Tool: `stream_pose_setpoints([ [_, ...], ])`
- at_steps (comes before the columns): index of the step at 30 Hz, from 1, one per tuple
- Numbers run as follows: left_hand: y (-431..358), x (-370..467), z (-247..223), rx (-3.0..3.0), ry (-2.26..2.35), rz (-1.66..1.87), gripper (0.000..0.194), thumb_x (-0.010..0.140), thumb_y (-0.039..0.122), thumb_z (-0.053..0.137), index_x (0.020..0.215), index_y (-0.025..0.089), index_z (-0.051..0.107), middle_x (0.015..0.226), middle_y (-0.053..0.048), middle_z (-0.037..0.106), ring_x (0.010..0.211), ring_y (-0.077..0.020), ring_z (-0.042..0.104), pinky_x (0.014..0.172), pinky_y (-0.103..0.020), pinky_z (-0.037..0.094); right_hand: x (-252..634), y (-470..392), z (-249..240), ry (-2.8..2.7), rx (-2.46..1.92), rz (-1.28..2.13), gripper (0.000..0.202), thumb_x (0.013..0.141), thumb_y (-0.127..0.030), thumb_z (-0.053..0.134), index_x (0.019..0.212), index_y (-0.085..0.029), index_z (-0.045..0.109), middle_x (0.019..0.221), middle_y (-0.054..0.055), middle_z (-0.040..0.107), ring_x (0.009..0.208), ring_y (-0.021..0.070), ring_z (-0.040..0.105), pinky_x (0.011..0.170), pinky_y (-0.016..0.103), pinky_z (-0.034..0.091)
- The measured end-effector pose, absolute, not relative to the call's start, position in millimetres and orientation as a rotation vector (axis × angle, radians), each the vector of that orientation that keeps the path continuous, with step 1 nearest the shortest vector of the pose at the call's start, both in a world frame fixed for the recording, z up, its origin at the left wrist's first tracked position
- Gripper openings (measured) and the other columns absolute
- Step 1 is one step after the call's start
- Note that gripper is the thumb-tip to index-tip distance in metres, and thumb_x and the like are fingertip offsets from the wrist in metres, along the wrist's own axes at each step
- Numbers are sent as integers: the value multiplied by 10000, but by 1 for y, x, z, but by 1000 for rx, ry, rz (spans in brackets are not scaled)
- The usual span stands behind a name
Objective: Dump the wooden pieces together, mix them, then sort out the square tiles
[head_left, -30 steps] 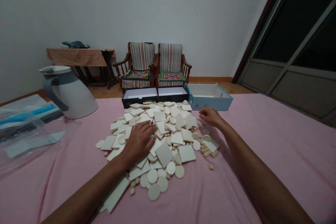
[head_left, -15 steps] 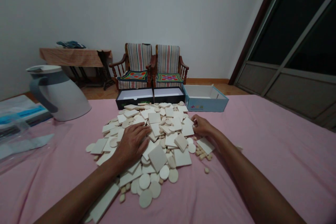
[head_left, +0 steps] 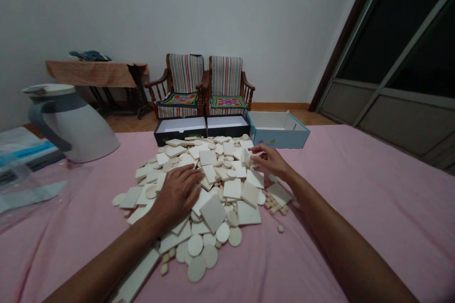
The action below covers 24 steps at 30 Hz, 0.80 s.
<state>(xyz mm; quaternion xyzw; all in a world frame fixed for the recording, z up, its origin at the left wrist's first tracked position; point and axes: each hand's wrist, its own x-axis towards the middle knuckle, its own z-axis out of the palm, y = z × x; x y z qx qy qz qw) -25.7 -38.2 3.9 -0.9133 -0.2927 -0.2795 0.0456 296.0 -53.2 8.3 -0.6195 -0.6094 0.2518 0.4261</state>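
A wide heap of pale pieces lies before me: square tiles [head_left: 213, 213], round discs [head_left: 197, 269] and small rounded blocks [head_left: 273, 206]. My left hand [head_left: 179, 194] rests palm down on the left middle of the heap, its fingers stretched out over the tiles. At the heap's right back edge, my right hand [head_left: 272, 161] pinches a white tile [head_left: 245, 157], which stands tilted up from the pieces around it. A long flat strip [head_left: 140, 274] lies partly beneath my left forearm.
Behind the heap stand two black open boxes [head_left: 181, 136] [head_left: 229, 131] and a light blue open box [head_left: 280, 138]. A white and grey jug [head_left: 85, 128] and clear plastic packaging [head_left: 31, 194] are at the left. Pink cloth [head_left: 373, 189] covers the surface. Two chairs [head_left: 186, 75] stand beyond.
My right hand has moved left and slightly back from the heap's right edge, and a tile is now raised at its fingertips. My left hand stays on the heap. The view has shifted slightly.
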Motion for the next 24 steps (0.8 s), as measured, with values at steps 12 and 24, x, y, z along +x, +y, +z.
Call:
stream_pose_setpoints([
  [12,-37,-25,6,-2789,-883,-853,274,883,276,456,1107,204,595,1126,-60,666,1172,-272,510,957,-482,386,362,-125,38,-2042,-2154,446,176,775,-331,586,724,-169,634,735,70,660,626,157,569,557,264,372],
  [24,-35,-23,18,-2765,-861,-867,296,909,359,454,1137,210,572,1260,-84,582,1175,-277,504,952,-481,386,405,-195,18,-2046,-2420,540,138,613,-142,588,733,-208,573,790,57,621,678,167,537,584,269,351],
])
